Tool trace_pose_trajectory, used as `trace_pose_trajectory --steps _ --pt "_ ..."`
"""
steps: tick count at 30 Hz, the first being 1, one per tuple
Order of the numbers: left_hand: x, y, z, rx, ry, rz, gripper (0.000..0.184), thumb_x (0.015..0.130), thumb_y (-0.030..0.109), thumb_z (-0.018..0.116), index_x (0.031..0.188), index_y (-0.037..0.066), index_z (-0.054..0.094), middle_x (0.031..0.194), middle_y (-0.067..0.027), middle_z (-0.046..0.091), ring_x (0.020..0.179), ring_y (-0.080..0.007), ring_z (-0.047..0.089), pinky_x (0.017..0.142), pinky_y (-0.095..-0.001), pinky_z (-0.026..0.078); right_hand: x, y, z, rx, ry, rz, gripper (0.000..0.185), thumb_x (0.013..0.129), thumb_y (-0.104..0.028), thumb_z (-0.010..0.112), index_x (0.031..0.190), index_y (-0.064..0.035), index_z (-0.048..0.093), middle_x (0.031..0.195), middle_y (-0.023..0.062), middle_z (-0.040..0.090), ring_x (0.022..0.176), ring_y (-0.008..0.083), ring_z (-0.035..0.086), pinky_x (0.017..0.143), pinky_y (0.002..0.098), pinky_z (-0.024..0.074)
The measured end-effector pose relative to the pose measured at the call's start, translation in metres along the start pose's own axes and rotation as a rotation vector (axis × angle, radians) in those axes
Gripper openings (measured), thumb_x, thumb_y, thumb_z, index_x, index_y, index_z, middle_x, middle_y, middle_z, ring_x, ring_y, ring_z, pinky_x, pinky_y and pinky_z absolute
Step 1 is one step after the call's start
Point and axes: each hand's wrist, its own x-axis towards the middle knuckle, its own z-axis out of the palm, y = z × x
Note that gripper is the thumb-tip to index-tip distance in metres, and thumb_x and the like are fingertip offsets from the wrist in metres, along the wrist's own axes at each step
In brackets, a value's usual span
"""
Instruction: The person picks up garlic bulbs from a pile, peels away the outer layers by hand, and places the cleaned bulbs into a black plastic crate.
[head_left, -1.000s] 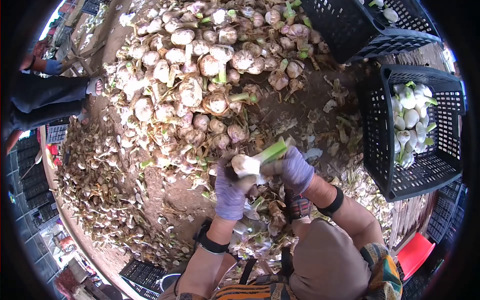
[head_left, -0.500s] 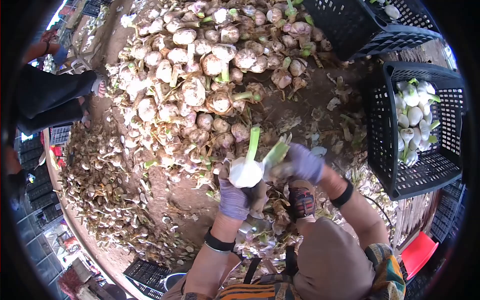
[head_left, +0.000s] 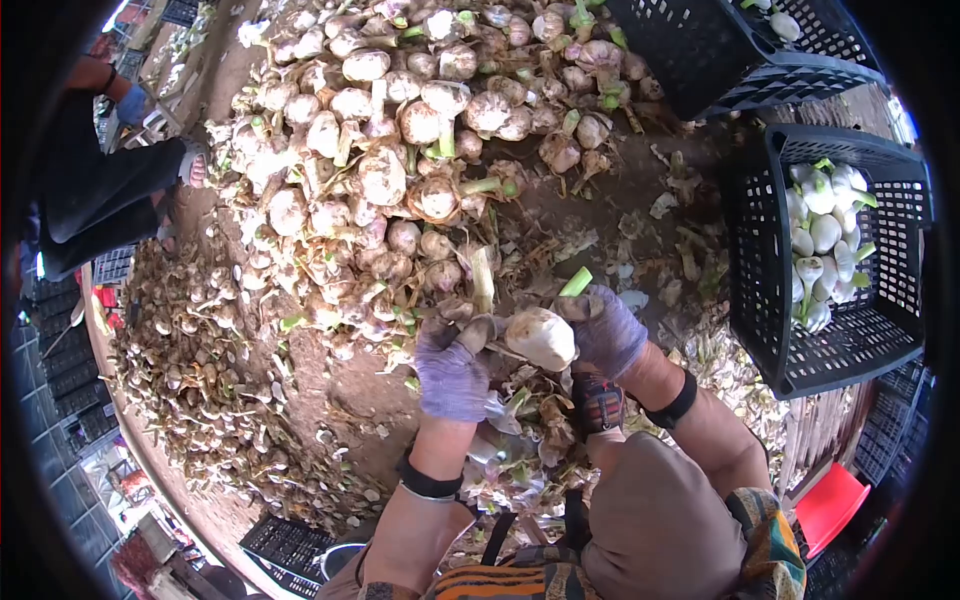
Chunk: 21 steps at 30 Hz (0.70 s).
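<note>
Both my hands wear thin purple-grey gloves with soiled fingertips. My left hand (head_left: pixel 455 365) is closed, pinching a pale brown piece of garlic stem husk (head_left: pixel 483 280) that sticks up from its fingers. My right hand (head_left: pixel 605 330) is closed on a whitish garlic bulb (head_left: pixel 541 339). The bulb lies between the two hands, close to the left fingertips. A cut green stem (head_left: pixel 575 282) rises beside the right fingers. Whether the husk is still joined to the bulb I cannot tell. Beyond my hands lies a heap of dirty, unpeeled garlic bulbs (head_left: pixel 385 178).
A black crate (head_left: pixel 830 365) holding clean white garlic (head_left: pixel 826 232) stands at the right, with another black crate (head_left: pixel 800 85) behind it. Husk scraps (head_left: pixel 210 400) cover the ground at left. Another person's leg (head_left: pixel 120 190) is at far left. A red stool (head_left: pixel 832 505) is at lower right.
The clean bulb with the tall green stem has passed from my left hand to the right side and turned. My left hand now pinches the husk, and my right hand has slowed beside the bulb.
</note>
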Motion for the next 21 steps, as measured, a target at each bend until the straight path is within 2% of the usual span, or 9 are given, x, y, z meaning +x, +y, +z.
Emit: trace_pose_trajectory --steps 5,6,8,9,12,14,16,20,21 --pt "-0.016 0.020 0.021 0.126 -0.008 0.193 0.032 0.072 -0.012 0.063 0.098 0.003 0.055 0.092 -0.0082 0.062 0.082 -0.0177 0.062 0.071 -0.0273 0.053 0.003 -0.007 -0.006 -0.021 -0.039 -0.047 0.011 0.078 0.004 0.048 0.077 -0.0019 0.057 0.065 0.0053 0.058 0.053 0.0132 0.053 0.054 0.0277 0.0450" --pt "-0.019 0.026 0.030 0.127 -0.007 0.193 0.032 0.072 -0.012 0.063 0.098 0.003 0.055 0.092 -0.0082 0.062 0.082 -0.0177 0.062 0.071 -0.0273 0.053 0.003 0.004 0.000 0.264 0.038 0.141 0.012 0.076 0.006 0.049 0.078 -0.0009 0.059 0.065 0.0045 0.058 0.053 0.0132 0.053 0.053 0.0272 0.0450" --pt "-0.027 0.036 0.044 0.359 -0.369 0.165 0.030 0.073 -0.009 0.065 0.099 0.005 0.056 0.087 -0.0086 0.063 0.077 -0.0171 0.062 0.067 -0.0269 0.053 0.004 0.002 0.009 0.555 0.105 0.338 0.014 0.074 0.008 0.049 0.078 0.0000 0.060 0.065 0.0037 0.059 0.054 0.0132 0.052 0.052 0.0267 0.0449" --pt "-0.032 0.037 0.048 0.507 -0.541 0.141 0.025 0.077 -0.005 0.062 0.099 0.005 0.057 0.083 -0.0085 0.063 0.072 -0.0163 0.063 0.063 -0.0250 0.053 0.009 -0.002 0.008 0.784 0.221 0.459 0.012 0.075 0.006 0.051 0.079 0.0012 0.061 0.067 0.0037 0.059 0.054 0.0134 0.053 0.052 0.0262 0.0455" --pt "-0.045 0.010 0.015 1.032 -0.863 -0.446 0.025 0.080 0.010 0.063 0.104 0.009 0.059 0.091 -0.0111 0.063 0.082 -0.0208 0.063 0.073 -0.0325 0.050 0.016 -0.035 -0.007 1.151 0.370 0.763 0.017 0.083 -0.012 0.052 0.089 0.0023 0.059 0.080 0.0102 0.063 0.061 0.0171 0.060 0.052 0.0280 0.0499" --pt "-0.049 -0.015 -0.025 1.248 -0.962 -0.499 0.028 0.081 0.018 0.063 0.108 0.010 0.058 0.092 -0.0111 0.064 0.082 -0.0234 0.063 0.074 -0.0340 0.050 0.015 -0.006 -0.016 1.213 0.265 0.616 0.019 0.085 -0.014 0.051 0.090 0.0019 0.059 0.085 0.0114 0.063 0.065 0.0174 0.061 0.053 0.0270 0.0499" --pt "-0.052 -0.025 -0.053 1.959 -1.116 -0.318 0.039 0.080 0.034 0.063 0.112 0.013 0.057 0.091 -0.0117 0.063 0.083 -0.0278 0.061 0.076 -0.0350 0.049 0.012 -0.005 -0.025 1.235 0.227 0.559 0.021 0.087 -0.017 0.051 0.092 0.0021 0.059 0.085 0.0112 0.063 0.067 0.0172 0.062 0.054 0.0263 0.0503" --pt "-0.035 0.002 0.000 1.784 -0.541 -0.313 0.043 0.078 0.040 0.063 0.113 0.015 0.057 0.104 -0.0172 0.059 0.093 -0.0320 0.059 0.081 -0.0396 0.047 0.008 0.009 -0.012 1.031 0.254 0.560 0.024 0.088 -0.019 0.052 0.100 0.0007 0.058 0.086 0.0103 0.063 0.073 0.0173 0.063 0.057 0.0251 0.0523" --pt "-0.029 -0.005 -0.006 1.299 -0.414 -0.306 0.044 0.078 0.037 0.065 0.115 0.015 0.055 0.108 -0.0165 0.057 0.098 -0.0307 0.058 0.085 -0.0418 0.047 0.006 0.016 -0.010 0.806 0.197 0.406 0.022 0.085 -0.015 0.056 0.104 -0.0039 0.058 0.086 0.0083 0.064 0.073 0.0177 0.063 0.059 0.0258 0.0530"
